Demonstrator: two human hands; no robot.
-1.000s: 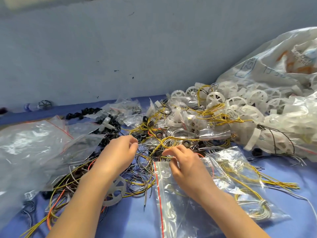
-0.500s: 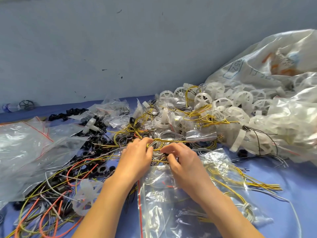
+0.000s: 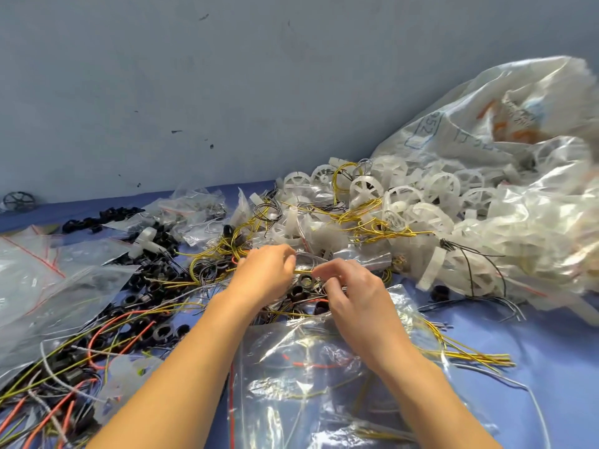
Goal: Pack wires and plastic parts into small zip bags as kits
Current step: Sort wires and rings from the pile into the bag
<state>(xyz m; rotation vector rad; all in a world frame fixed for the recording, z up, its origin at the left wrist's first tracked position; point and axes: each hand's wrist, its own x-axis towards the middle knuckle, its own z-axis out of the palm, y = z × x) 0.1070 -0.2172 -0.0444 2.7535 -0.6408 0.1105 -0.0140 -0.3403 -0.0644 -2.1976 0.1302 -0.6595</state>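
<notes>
Back: the wall (image 3: 194, 92) closes off the surface (image 3: 557, 367); a thin bare strip runs along it at far left.
Right back: a plastic sack (image 3: 502, 140) and spilled white wheels (image 3: 405, 196) bar the way.
Right front: the widest bare stretch, crossed by loose yellow wires (image 3: 479, 356) and black wires (image 3: 499, 304).
Left: flat zip bags (image 3: 39, 286) and a wire tangle (image 3: 81, 351) cover the surface.
Near centre: a clear zip bag (image 3: 308, 384) lies flat.
Centre: left hand (image 3: 265, 273) and right hand (image 3: 353, 296) pinch one yellow wire (image 3: 303, 272), with a narrow gap between them.
</notes>
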